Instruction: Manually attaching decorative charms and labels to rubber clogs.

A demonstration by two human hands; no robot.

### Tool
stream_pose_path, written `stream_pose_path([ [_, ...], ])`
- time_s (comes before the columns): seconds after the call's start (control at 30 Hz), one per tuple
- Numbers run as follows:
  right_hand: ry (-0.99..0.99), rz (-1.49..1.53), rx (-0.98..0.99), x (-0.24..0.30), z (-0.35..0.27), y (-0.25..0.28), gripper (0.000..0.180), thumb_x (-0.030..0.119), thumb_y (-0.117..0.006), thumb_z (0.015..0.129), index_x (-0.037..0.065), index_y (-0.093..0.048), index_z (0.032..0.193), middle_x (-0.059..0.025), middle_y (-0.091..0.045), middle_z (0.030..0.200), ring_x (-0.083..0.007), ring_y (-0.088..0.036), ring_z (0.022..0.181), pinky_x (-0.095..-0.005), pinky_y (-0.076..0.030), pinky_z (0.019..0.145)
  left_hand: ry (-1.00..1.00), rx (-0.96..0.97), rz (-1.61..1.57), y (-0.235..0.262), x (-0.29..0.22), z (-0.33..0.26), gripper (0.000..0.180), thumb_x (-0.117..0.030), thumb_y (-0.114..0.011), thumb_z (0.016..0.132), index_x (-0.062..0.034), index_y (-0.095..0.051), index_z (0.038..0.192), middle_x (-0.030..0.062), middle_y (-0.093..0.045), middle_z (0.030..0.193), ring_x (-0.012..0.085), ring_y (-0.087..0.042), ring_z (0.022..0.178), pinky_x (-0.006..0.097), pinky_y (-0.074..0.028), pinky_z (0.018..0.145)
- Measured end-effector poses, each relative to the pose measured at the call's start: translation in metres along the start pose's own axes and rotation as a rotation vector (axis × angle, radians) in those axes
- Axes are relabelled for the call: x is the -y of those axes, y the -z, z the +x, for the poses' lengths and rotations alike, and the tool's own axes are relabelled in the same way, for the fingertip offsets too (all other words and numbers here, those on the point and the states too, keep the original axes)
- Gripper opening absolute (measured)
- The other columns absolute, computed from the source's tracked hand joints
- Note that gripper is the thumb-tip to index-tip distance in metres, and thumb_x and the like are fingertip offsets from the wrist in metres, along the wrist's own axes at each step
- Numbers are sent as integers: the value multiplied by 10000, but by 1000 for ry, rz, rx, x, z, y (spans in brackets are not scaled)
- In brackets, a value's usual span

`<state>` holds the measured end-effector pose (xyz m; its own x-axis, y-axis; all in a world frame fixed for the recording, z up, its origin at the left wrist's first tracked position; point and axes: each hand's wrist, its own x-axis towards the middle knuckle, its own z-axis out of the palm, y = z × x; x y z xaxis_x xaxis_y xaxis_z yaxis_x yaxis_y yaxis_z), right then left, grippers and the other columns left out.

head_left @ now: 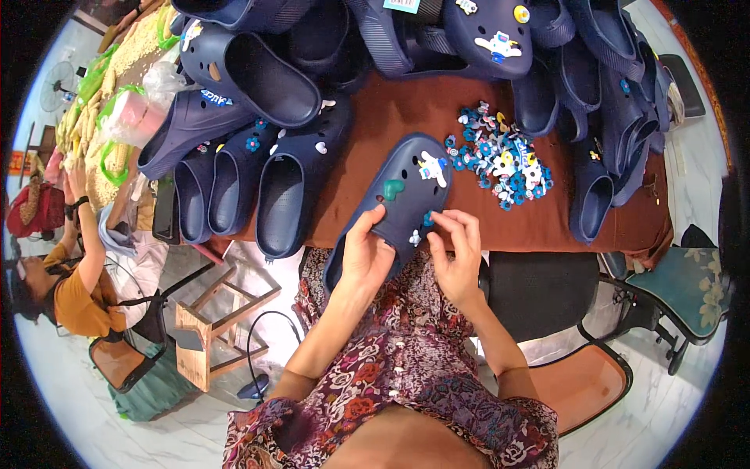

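Note:
A navy clog (406, 156) lies toe-away at the near edge of the brown-covered table, over my lap. My left hand (366, 256) is closed on its opening, the thumb on the upper near a green charm (392, 189). With thumb and forefinger, my right hand (455, 254) pinches a small blue flower charm (428, 220) at the clog's right side. A white-and-blue figure charm (432, 169) sits near the toe, and a small white charm (415, 237) is just left of my right fingertips. Whether the blue charm is seated in a hole, I cannot tell.
Right of the clog lies a heap of loose charms (508, 160) on the brown cloth (414, 105). More navy clogs (283, 207) crowd the left, back and right. A wooden stool (195, 344) and chairs stand below; at far left another person (86, 266) raises their arms.

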<state>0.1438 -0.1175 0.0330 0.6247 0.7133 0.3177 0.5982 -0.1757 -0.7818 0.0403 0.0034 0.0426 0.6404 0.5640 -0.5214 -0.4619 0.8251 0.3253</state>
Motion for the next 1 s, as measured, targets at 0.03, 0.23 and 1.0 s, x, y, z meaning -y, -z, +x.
stream_pose_path([
  [0.03,-15,-7,5,-5,0,0,298,105,-663,847,64,-617,1138,-148,-537,1123,-314,-560,1018,-389,-459,871,-9,-15,-9,-2,0,0,322,-164,-583,888,6,-570,1161,127,-640,1158,238,-606,1083,398,-433,1012],
  [0.23,-103,19,6,-21,13,-1,373,130,-658,862,41,-564,1212,-153,-532,1138,-307,-551,1055,-376,-446,896,-11,-37,-24,2,1,7,325,-171,-591,889,2,-569,1164,127,-636,1170,246,-591,1108,413,-410,1035],
  [1.0,-125,241,144,-45,77,10,344,159,-628,903,66,-590,1232,-144,-556,1180,-293,-585,1046,-335,-486,875,-2,-52,9,-2,-7,10,320,-161,-595,885,12,-558,1151,124,-630,1146,258,-581,1089,418,-402,1032],
])
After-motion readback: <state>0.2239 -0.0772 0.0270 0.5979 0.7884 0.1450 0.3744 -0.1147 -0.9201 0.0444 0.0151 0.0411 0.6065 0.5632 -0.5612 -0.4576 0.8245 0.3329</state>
